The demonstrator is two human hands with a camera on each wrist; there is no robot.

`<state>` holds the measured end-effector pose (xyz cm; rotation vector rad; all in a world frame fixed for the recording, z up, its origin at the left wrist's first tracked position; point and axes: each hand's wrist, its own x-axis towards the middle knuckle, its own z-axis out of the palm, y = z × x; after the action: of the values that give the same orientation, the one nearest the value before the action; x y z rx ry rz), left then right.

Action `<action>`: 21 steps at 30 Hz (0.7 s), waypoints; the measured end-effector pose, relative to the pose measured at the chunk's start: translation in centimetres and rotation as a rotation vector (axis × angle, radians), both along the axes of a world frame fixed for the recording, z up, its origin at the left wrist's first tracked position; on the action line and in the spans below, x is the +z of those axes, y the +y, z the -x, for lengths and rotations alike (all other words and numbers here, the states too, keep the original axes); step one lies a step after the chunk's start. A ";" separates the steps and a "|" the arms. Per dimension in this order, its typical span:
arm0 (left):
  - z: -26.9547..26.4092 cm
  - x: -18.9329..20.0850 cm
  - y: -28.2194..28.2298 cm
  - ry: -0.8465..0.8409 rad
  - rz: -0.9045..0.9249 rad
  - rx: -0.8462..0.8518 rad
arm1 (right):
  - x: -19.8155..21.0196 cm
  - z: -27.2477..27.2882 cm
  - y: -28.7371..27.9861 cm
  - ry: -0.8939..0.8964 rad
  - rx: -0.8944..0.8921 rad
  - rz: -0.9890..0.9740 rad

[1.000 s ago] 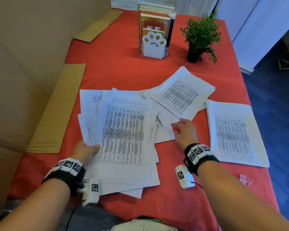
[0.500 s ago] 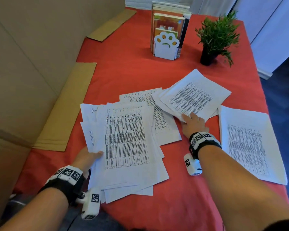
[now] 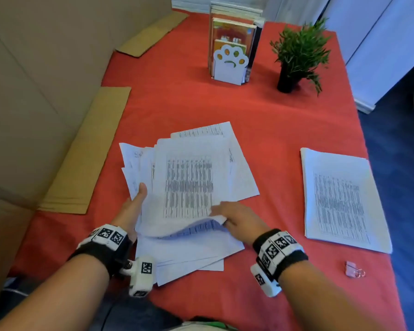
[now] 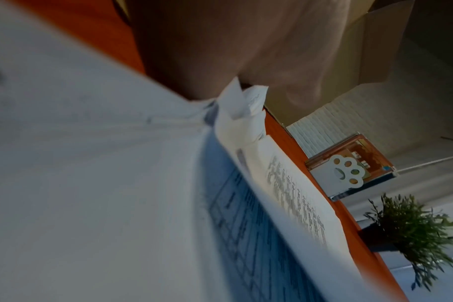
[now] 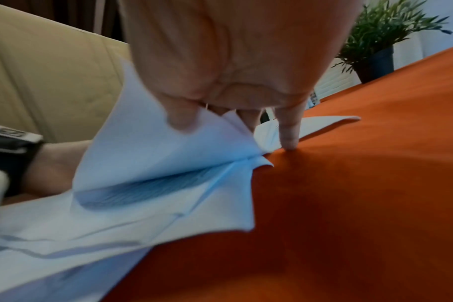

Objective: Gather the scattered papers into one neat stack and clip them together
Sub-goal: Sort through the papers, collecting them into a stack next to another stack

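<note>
A loose pile of printed papers point(image 3: 189, 187) lies fanned out on the red tablecloth point(image 3: 273, 130) in front of me. My left hand point(image 3: 133, 206) holds the pile's left edge, thumb on top; in the left wrist view the sheets point(image 4: 91, 183) run under the palm point(image 4: 220, 51). My right hand point(image 3: 239, 218) pinches the near right corner of the top sheets and lifts it. In the right wrist view the thumb presses the curled sheets point(image 5: 148, 163), and one fingertip point(image 5: 288, 141) touches the cloth. A second, squared stack of papers point(image 3: 339, 199) lies apart at the right. A pink binder clip point(image 3: 355, 272) lies near the front right edge.
A white paw-shaped book holder point(image 3: 230, 65) with books and a small potted plant point(image 3: 296, 56) stand at the back. Flat cardboard strips point(image 3: 86, 151) lie along the left side against a cardboard wall. The table drops to blue floor on the right.
My right hand has drawn the far sheets back onto the main pile and now pinches its near right corner. My left hand stays on the pile's left edge.
</note>
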<state>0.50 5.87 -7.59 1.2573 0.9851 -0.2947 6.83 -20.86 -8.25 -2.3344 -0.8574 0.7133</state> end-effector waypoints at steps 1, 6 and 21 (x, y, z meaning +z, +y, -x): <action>0.0 0.3 -0.3 -0.016 -0.062 -0.004 | -0.1 0.5 -0.4 0.024 0.035 0.009; 0.3 -3.5 1.0 -0.099 -0.202 -0.034 | -0.2 -0.1 -1.4 0.154 -0.317 -0.128; 1.8 -3.6 2.5 -0.055 -0.255 0.051 | -1.2 -5.7 -1.6 0.084 -0.833 0.122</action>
<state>-1.32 8.35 -11.14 1.4603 1.0287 -0.0951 12.50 -22.48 -9.50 -2.4345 0.2292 0.4879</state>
